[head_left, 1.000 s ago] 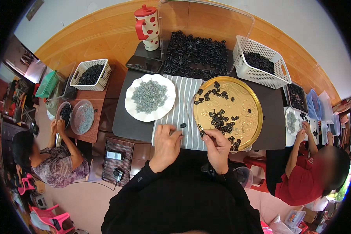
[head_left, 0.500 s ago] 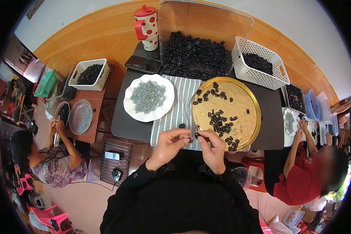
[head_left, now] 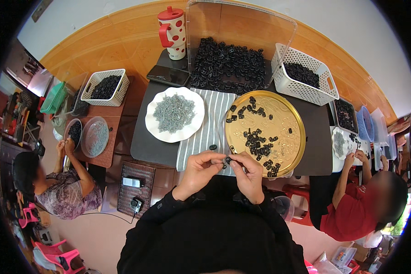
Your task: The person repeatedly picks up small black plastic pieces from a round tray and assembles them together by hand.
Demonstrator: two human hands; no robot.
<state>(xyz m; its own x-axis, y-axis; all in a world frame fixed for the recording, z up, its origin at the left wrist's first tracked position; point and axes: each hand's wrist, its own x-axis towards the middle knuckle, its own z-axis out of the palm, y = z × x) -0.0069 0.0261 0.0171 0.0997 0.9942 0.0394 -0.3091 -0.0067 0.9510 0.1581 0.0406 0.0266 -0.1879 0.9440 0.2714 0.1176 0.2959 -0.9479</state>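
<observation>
Both hands — left hand (head_left: 199,170) and right hand (head_left: 248,174) — meet fingertip to fingertip, pinching one small black plastic piece (head_left: 227,160) at the surface's near edge, just beside the gold tray (head_left: 293,119) of like pieces.

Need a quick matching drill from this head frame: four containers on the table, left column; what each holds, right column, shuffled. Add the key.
Things:
1. white scalloped plate
2. gold round tray
3. white lattice basket at the right
4. clear plastic bin at the back

Contents:
A. scattered black parts over an embossed base
B. heap of small grey parts
C. large pile of black parts, wall standing behind it
D. black parts filling its bottom

Pairs: 1-B, 2-A, 3-D, 4-C
</observation>
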